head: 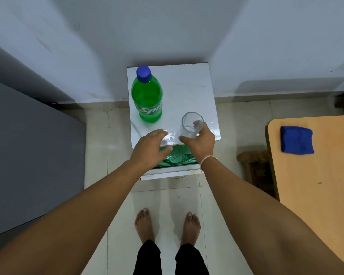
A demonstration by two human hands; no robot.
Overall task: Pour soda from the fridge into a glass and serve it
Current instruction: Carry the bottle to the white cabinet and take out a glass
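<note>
The soda bottle [147,94] stands capped at ten o'clock on the small white table [191,90], while the right hand [199,142] grips the empty glass [192,125], apparently steadying it for pouring, and the left hand [150,148] hovers empty, fingers loosely spread

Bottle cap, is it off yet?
No, the blue cap sits on the green bottle, which stands alone on the white table.

One green bottle [147,96], one glass [191,125], one blue cloth [296,140] (folded), two hands.
</note>
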